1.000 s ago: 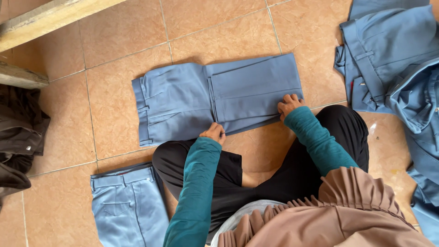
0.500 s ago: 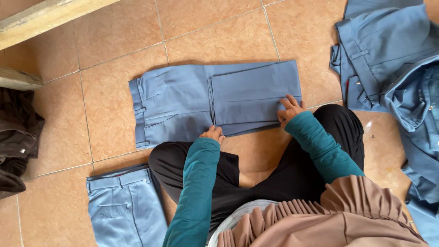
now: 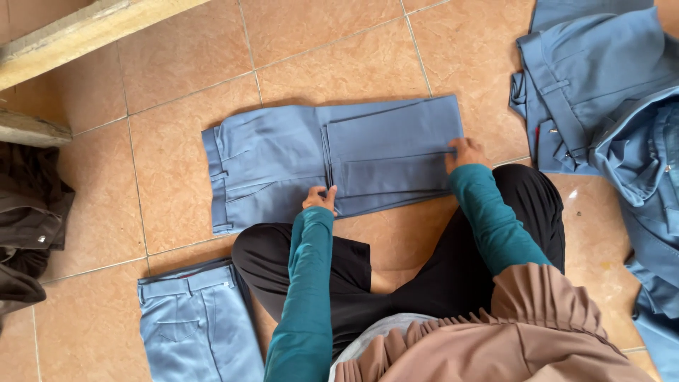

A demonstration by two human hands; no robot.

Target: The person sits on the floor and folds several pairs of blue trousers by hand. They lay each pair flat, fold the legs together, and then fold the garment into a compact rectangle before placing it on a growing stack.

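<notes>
hands first: the left hand [image 3: 320,199] rests fingers-down on the near edge of the folded blue trousers [image 3: 283,159], about at the middle of the bundle where the doubled-back leg ends. the right hand [image 3: 463,152] sits at the right end of the same bundle, fingers pressed onto the fold there, pinching the layered cloth at its edge. the two hands are well apart from each other, and both are on the fabric rather than closed around anything else.

the folded blue trousers lie flat on the tiled floor [image 3: 339,56], just beyond the person's crossed legs, with the waistband and belt loops at the left and the leg folded over on the right half.

both arms wear teal sleeves [image 3: 308,283]; the legs are in black trousers [image 3: 353,283], and a pleated tan-pink garment [image 3: 509,332] fills the near right.

near left on the floor lies a second pair of blue trousers [image 3: 191,325], waistband facing far, partly under the person's knee. at the far right is a loose heap of blue garments [image 3: 601,92], unfolded and overlapping. a dark brown cloth [image 3: 28,212] lies bunched at the left edge, and a pale wooden beam [image 3: 92,28] crosses the far left corner.
</notes>
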